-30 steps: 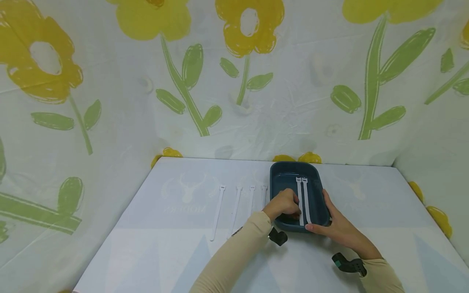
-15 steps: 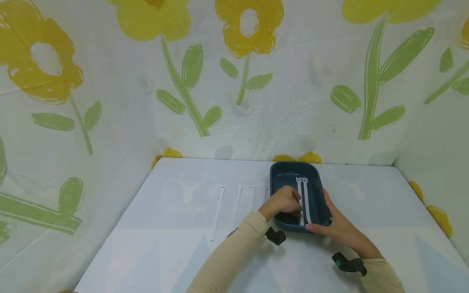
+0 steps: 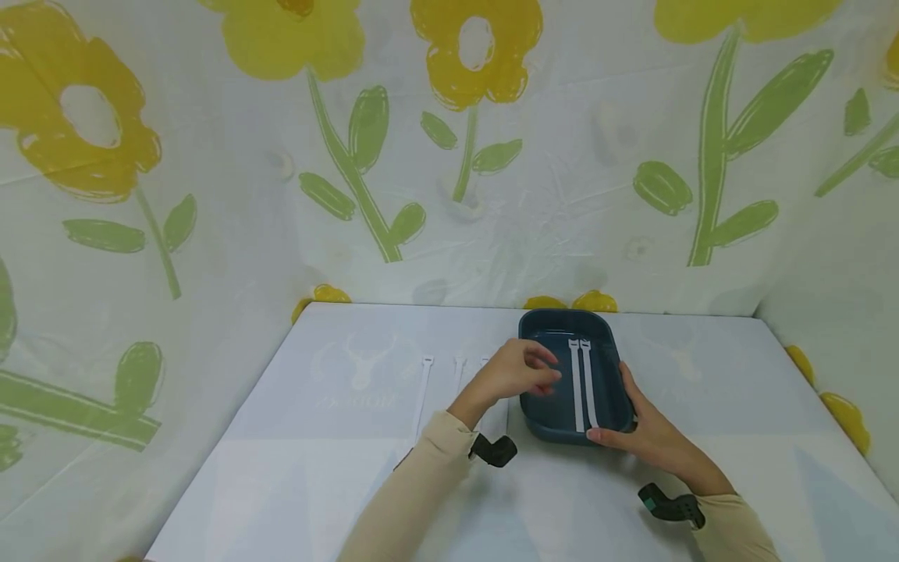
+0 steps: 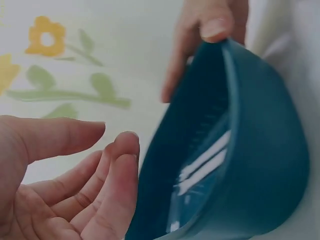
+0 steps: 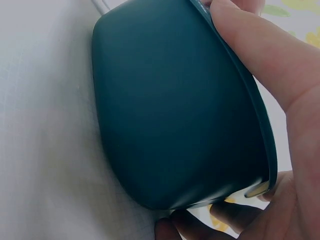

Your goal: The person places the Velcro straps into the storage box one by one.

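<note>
A dark teal rectangular dish [image 3: 551, 417] stands on the table, with two white cable ties [image 3: 577, 390] lying lengthwise side by side inside it. My right hand [image 3: 653, 437] grips the dish's right side near the front corner. In the right wrist view its thumb [image 5: 260, 45] lies over the rim, with the other fingers along the outer wall. My left hand [image 3: 516, 368] hovers by the dish's left edge. Its thumb and fingertips are apart, and the left wrist view shows nothing between them.
More white cable ties [image 3: 423, 394] lie in a row left of the dish, partly hidden by my left hand and forearm. The white table [image 3: 281, 484] meets flower-patterned curtains [image 3: 548, 234] at the back and sides.
My left hand has lifted out of the dish and moved left, leaving the two cable ties inside. My right hand keeps its grip on the dish.
</note>
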`<state>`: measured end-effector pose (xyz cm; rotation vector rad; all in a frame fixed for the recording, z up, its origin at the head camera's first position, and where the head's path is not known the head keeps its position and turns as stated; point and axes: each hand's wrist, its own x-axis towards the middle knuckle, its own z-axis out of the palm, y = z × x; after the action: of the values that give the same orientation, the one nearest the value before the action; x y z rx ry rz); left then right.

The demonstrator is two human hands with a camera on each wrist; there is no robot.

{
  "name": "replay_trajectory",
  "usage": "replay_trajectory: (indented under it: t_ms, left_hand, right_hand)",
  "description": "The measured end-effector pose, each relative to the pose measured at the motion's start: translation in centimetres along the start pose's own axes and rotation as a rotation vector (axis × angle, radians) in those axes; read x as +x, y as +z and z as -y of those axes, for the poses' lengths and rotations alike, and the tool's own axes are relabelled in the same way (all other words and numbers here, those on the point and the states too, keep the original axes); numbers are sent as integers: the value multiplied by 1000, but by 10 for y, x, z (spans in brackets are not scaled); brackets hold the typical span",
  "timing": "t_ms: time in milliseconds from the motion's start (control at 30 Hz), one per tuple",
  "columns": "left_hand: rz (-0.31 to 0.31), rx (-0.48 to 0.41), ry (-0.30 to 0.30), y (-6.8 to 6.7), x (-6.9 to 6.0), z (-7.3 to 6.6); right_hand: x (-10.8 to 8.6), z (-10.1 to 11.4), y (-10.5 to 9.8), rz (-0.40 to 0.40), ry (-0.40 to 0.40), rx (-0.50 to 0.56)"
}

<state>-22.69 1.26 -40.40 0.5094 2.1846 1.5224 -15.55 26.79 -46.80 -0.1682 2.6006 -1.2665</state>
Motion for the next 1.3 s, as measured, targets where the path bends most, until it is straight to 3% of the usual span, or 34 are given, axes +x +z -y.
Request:
replay_trajectory:
  t_ms: [200,467,733,933,1300]
  left_hand:
    - [-66,-22,45,-16,-18,-2]
    - [-185,47,131,-40,-44,-4]
    - [-282,34,196,-59,-66,-2]
    - [-330,19,201,-69,-78,1]
    - [-444,6,158,-89,-100,7]
  right_hand:
    - [0,-1,1,-4,-9,8]
    - [0,-1,0,-1,-7,-4]
    - [-1,1,-2,-5,-6,-8]
    - [-1,1,-1,-1,-1,-7]
    - [0,1,0,1,4,-14]
